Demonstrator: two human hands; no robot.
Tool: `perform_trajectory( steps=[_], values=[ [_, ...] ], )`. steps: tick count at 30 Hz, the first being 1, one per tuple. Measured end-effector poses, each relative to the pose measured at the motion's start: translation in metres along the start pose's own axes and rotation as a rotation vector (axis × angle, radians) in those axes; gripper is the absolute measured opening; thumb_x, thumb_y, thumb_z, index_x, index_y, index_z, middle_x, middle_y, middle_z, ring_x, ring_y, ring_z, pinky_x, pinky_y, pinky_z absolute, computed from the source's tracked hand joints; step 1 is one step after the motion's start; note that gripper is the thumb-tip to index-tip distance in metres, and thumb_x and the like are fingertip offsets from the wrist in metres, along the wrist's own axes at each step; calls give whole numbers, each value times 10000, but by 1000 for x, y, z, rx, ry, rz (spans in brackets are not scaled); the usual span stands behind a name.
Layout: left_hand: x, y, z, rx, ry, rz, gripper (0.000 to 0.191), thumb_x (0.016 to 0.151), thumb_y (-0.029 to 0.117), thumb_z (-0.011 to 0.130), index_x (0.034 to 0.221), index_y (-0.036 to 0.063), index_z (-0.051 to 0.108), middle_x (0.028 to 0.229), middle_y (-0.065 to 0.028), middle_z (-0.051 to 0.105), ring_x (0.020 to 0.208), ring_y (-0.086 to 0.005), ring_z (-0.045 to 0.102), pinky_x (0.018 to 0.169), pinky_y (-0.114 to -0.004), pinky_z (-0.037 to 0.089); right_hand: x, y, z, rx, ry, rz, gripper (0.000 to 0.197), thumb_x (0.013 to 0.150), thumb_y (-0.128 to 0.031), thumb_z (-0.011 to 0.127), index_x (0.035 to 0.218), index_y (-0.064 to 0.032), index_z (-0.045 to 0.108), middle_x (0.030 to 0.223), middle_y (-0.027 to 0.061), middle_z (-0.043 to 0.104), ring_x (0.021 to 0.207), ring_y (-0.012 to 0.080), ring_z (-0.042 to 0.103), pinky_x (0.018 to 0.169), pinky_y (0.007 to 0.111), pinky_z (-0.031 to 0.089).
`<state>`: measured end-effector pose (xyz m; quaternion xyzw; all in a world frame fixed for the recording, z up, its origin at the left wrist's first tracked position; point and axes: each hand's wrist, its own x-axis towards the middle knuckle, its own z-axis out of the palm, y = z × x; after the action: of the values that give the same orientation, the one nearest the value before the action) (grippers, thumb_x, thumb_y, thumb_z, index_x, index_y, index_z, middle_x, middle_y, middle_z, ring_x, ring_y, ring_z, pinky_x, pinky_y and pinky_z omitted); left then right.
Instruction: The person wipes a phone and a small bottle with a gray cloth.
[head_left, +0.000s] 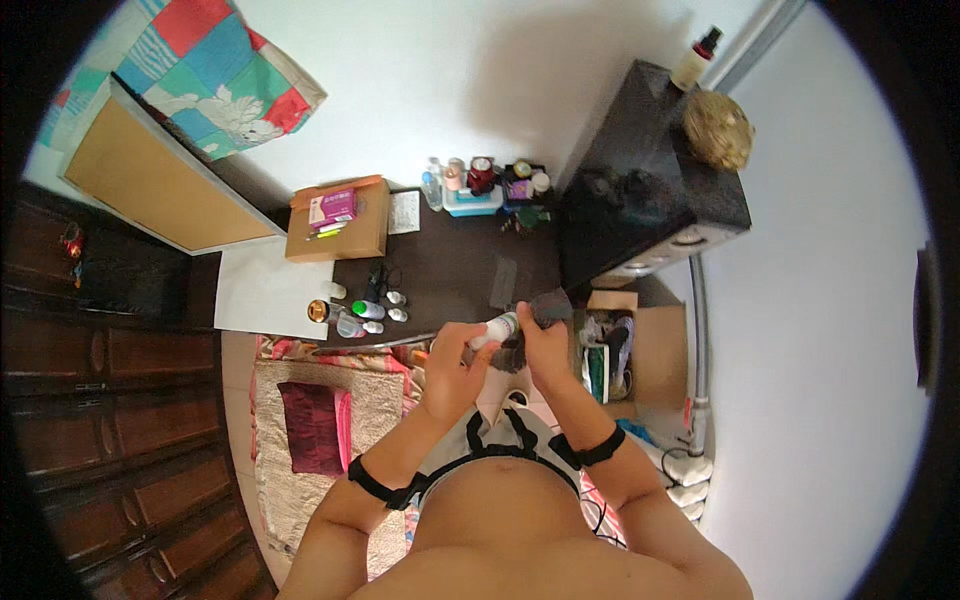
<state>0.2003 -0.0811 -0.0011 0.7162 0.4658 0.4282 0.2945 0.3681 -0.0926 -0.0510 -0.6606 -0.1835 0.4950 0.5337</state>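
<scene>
Near the front edge of a dark desk (450, 270), my left hand (454, 367) is closed around a white bottle (495, 330) with a coloured band, tilted up to the right. My right hand (545, 341) grips a dark, see-through piece (552, 307), perhaps plastic; its exact kind is unclear. The fingertips of my right hand are close beside the bottle's upper end. Left of my hands on the desk are a green-capped white bottle (368, 309), several small white bottles (397, 315) and a jar with a gold lid (319, 311).
A cardboard box (337, 225) bears a purple carton (332, 208) and pens. Toiletries stand in a blue-white container (472, 202) by the wall. A black speaker-like cabinet (652, 180) rises at right, above an open carton (658, 352) of items. A bed or mat (375, 450) with a dark red cushion (311, 427) lies below left.
</scene>
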Motion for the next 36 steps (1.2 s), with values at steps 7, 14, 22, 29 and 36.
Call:
perform_trajectory(
  steps=[7, 14, 22, 29, 36],
  values=[
    [53, -123, -59, 105, 178, -261, 222, 867, 105, 760, 1053, 11, 684, 960, -125, 664, 852, -228, 649, 770, -332, 517, 24, -32, 47, -56, -125, -31, 286, 896, -292, 777, 984, -51, 651, 926, 6, 633, 848, 136, 578, 758, 299, 480],
    [94, -254, -112, 431, 157, -424, 292, 832, 258, 775, 1065, 84, 746, 926, -102, 621, 801, -257, 645, 748, -372, 534, 72, -27, 107, -287, -284, -55, 322, 895, -323, 775, 953, -30, 653, 884, 19, 650, 810, 133, 590, 722, 305, 492],
    [91, -372, -145, 699, -40, -594, 233, 889, 215, 654, 1065, 69, 700, 1017, -183, 649, 959, -362, 652, 811, -458, 532, 85, -20, 204, -437, -435, 12, 406, 881, -365, 766, 1029, -4, 656, 876, 81, 690, 819, 162, 618, 748, 359, 512],
    [101, -417, -144, 811, -372, -774, 300, 918, 335, 622, 1109, 116, 694, 1042, -154, 674, 963, -360, 665, 813, -485, 531, 110, 9, 245, -451, -544, 12, 396, 892, -297, 759, 1125, -5, 629, 956, 110, 699, 845, 191, 634, 788, 353, 521],
    [108, -452, -126, 917, -392, -563, 151, 874, 191, 623, 905, 58, 686, 932, -123, 675, 844, -321, 687, 730, -459, 552, 118, -6, 274, -475, -410, -141, 308, 878, -202, 761, 1098, -22, 645, 974, 146, 698, 835, 230, 659, 783, 370, 523]
  ],
)
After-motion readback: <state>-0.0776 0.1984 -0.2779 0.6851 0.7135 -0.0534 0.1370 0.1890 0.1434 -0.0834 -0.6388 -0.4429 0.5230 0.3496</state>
